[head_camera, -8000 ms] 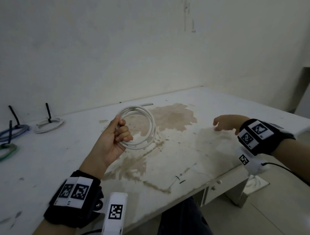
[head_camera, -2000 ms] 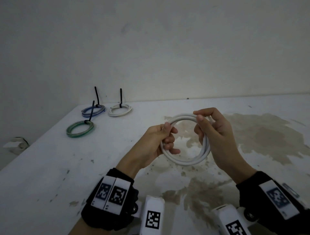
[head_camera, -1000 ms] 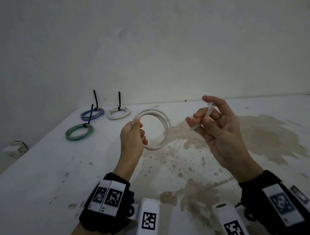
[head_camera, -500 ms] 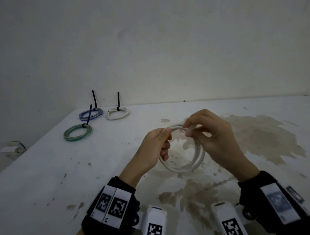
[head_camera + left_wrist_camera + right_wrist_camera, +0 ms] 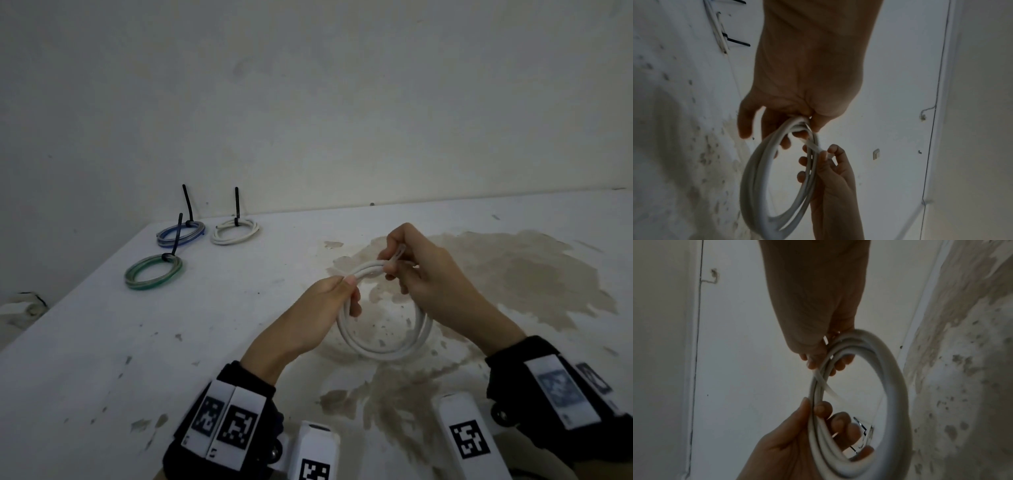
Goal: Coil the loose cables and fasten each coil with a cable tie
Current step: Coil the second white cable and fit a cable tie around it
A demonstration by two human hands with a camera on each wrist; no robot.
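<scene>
A white cable coil [image 5: 383, 349] hangs upright above the stained table [image 5: 205, 342]. My left hand [image 5: 330, 301] grips its upper left, thumb on top and fingers curled through the ring. My right hand [image 5: 407, 270] pinches a pale translucent cable tie [image 5: 397, 255] against the top of the coil. In the left wrist view the cable tie [image 5: 817, 147] runs from the gripped strands of the coil [image 5: 756, 186] to the right fingertips [image 5: 833, 150]. In the right wrist view the cable tie [image 5: 821, 379] crosses the coil [image 5: 896, 378] just below my right hand [image 5: 818, 356].
Three tied coils lie at the table's back left, each with a black tie sticking up: a blue coil [image 5: 181, 233], a white coil [image 5: 234, 232] and a green coil [image 5: 153, 272]. A brown stain [image 5: 513, 274] covers the right part. The wall stands close behind.
One second ago my hands were apart, the right holding the tie away from the coil. They have come together, and the right hand now pinches the tie at the coil's top.
</scene>
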